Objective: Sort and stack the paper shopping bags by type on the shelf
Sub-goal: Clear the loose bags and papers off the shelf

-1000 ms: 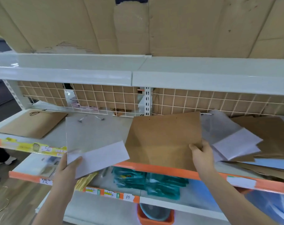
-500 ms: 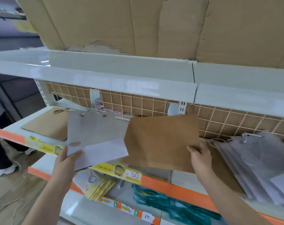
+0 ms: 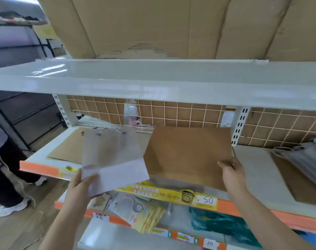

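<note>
Left hand (image 3: pixel 81 186) pinches white bag (image 3: pixel 110 159) by its lower corner; right hand (image 3: pixel 231 175) pinches brown bag (image 3: pixel 188 156) at its near-right edge. 1 brown bag on the shelf (image 3: pixel 65 150) lies just beyond the left grip: lay brown there, edges flush.

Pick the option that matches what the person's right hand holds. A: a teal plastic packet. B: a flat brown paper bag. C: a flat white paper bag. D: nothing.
B: the right hand grips the lower right edge of the flat brown paper bag, while the left hand holds the flat white paper bag.
</note>
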Action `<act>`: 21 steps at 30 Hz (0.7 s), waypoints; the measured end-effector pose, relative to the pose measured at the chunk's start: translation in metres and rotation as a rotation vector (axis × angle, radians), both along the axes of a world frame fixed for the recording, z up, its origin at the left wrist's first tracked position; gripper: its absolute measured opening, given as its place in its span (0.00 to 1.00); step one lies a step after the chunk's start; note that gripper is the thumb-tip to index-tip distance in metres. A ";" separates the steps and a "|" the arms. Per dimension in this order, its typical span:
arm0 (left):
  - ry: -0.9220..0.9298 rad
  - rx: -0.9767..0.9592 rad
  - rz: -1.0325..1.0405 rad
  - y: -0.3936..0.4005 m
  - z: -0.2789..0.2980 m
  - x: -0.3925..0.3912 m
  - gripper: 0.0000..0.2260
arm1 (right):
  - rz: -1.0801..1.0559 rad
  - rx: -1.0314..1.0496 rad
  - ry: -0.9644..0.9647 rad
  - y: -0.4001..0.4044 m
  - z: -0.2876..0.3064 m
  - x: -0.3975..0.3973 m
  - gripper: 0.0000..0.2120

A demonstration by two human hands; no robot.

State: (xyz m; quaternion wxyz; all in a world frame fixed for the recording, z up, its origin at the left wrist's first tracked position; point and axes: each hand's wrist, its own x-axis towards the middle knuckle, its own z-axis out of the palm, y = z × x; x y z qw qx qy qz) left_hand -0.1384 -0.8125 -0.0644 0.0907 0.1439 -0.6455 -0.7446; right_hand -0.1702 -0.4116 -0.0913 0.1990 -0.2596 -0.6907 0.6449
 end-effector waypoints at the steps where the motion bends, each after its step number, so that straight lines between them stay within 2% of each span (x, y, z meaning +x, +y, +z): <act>1: 0.002 -0.008 -0.017 -0.017 0.000 -0.001 0.12 | -0.015 -0.011 -0.003 -0.015 0.000 0.002 0.06; 6: 0.015 -0.042 -0.075 -0.092 0.001 -0.013 0.11 | -0.032 -0.031 -0.042 -0.082 -0.003 0.010 0.07; 10: 0.020 -0.007 -0.091 -0.135 -0.002 -0.024 0.11 | -0.060 -0.038 -0.048 -0.128 -0.006 0.011 0.05; 16: 0.040 0.023 -0.111 -0.175 -0.005 -0.051 0.10 | -0.041 -0.088 -0.075 -0.174 -0.005 -0.009 0.09; 19: 0.065 0.033 -0.110 -0.185 -0.008 -0.072 0.11 | 0.003 -0.111 -0.098 -0.193 -0.007 -0.031 0.04; 21: 0.076 0.033 -0.103 -0.194 -0.010 -0.085 0.12 | 0.032 -0.139 -0.111 -0.209 -0.007 -0.047 0.06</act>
